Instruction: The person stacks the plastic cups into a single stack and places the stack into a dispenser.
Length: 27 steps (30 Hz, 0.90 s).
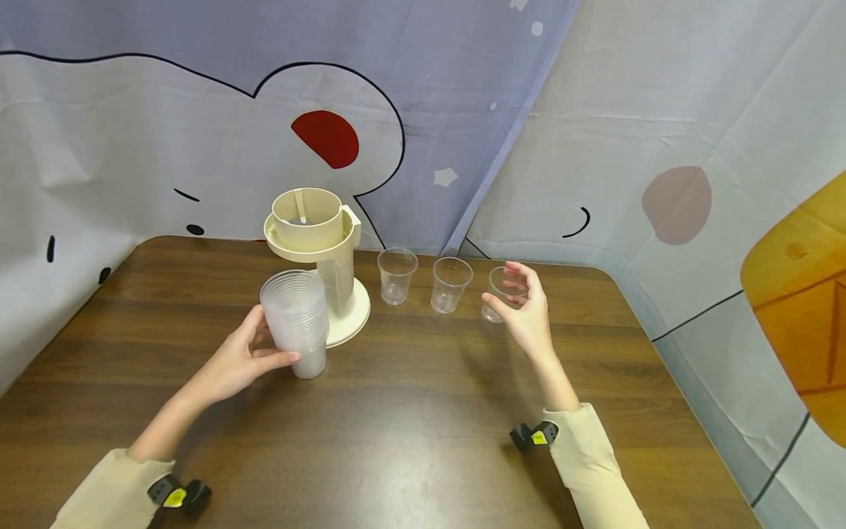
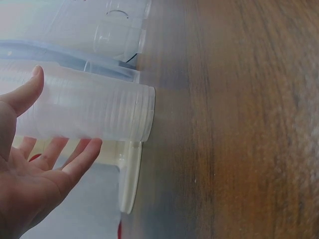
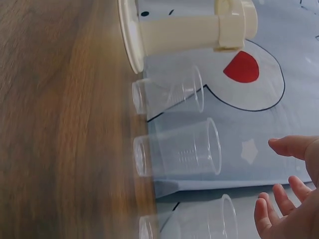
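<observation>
My left hand (image 1: 233, 361) is around a tall stack of clear plastic cups (image 1: 300, 319), fingers along its far left side and thumb across its near side. In the left wrist view the stack (image 2: 99, 107) lies between thumb and fingers, its base close to the tabletop. My right hand (image 1: 526, 312) is spread in the air with nothing in it, nearest the rightmost single clear cup (image 1: 492, 312) and overlapping it in the head view. Two more single cups, the middle cup (image 1: 447, 292) and the left cup (image 1: 395, 283), stand upright in the same row.
A cream-coloured stand (image 1: 338, 275) with a round holder on top and a round base is just behind the cup stack. The brown wooden table (image 1: 396, 426) ends at a patterned curtain (image 1: 456, 132) behind the row of cups.
</observation>
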Tool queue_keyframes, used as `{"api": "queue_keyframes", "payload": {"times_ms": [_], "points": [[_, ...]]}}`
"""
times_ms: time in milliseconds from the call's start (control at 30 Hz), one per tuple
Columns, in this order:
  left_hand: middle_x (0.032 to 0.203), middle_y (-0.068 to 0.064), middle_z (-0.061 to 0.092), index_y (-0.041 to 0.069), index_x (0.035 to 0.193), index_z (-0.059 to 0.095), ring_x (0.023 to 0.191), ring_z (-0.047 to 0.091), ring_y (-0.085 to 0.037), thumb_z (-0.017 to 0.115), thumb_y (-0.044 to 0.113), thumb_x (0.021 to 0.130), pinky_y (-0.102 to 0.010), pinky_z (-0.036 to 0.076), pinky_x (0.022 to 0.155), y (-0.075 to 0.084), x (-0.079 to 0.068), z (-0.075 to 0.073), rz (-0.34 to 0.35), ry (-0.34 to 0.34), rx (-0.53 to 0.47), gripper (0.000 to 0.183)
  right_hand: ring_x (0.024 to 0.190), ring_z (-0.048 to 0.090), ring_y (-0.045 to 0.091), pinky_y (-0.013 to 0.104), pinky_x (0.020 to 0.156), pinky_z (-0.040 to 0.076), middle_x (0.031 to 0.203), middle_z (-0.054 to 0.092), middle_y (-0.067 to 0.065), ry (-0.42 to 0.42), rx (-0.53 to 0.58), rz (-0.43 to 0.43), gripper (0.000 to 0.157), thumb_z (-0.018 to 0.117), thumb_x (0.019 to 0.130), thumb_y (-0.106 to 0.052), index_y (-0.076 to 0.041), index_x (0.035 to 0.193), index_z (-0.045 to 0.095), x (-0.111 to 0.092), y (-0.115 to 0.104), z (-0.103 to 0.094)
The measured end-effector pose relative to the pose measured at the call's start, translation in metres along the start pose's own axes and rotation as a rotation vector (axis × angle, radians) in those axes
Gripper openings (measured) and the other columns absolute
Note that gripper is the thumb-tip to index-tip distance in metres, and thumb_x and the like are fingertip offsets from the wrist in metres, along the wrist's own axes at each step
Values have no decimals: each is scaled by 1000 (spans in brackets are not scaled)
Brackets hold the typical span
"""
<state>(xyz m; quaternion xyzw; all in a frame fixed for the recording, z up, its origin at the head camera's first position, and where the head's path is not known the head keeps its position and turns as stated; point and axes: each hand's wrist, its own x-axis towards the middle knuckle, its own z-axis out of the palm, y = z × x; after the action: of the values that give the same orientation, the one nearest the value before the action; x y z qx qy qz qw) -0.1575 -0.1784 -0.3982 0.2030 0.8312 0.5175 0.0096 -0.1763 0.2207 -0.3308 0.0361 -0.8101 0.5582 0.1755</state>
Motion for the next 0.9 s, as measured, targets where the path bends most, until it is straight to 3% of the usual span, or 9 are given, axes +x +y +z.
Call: {"api": "queue_keyframes", "payload": {"times_ms": [167, 367, 567, 700, 867, 900], "points": [[138, -18, 45, 9, 146, 23, 116, 54, -16, 73, 13, 86, -31, 55, 90, -1, 0, 0, 1, -1, -1, 78, 111, 48, 27, 54, 99, 42, 132, 48, 27, 25, -1, -5, 62, 71, 80, 6, 7, 134, 42, 1, 8, -8], [137, -17, 45, 9, 145, 23, 110, 50, 6, 73, 13, 86, -30, 55, 89, -1, -1, 0, 5, -1, -12, 77, 112, 45, 24, 52, 102, 41, 132, 46, 26, 53, -6, 7, 63, 71, 80, 6, 8, 135, 40, 3, 17, -18], [136, -18, 46, 8, 144, 24, 108, 50, 9, 73, 12, 86, -29, 55, 89, -1, 0, 0, 5, -1, -14, 76, 126, 41, 40, 52, 110, 37, 136, 43, 26, 86, 12, 26, 69, 73, 78, 7, 8, 138, 37, 11, 39, -27], [136, -17, 46, 8, 144, 24, 110, 52, 4, 73, 12, 86, -29, 55, 89, 0, 0, 0, 7, -1, -15, 76, 131, 39, 39, 50, 113, 35, 141, 40, 24, 71, 2, 47, 74, 75, 79, 1, 3, 141, 34, 17, 57, -32], [136, -18, 46, 8, 144, 24, 110, 52, 5, 73, 12, 86, -30, 55, 89, -1, 0, 0, 9, 2, -16, 76, 134, 38, 40, 50, 115, 34, 144, 37, 25, 58, 34, 117, 77, 75, 78, 2, 3, 143, 31, 16, 51, -34], [136, -18, 46, 8, 144, 24, 107, 50, 10, 73, 12, 86, -29, 55, 88, -1, 0, 0, 9, 3, -17, 76, 134, 37, 41, 51, 115, 33, 145, 36, 26, 54, 43, 131, 78, 75, 78, 3, 3, 143, 30, 16, 48, -34]]}}
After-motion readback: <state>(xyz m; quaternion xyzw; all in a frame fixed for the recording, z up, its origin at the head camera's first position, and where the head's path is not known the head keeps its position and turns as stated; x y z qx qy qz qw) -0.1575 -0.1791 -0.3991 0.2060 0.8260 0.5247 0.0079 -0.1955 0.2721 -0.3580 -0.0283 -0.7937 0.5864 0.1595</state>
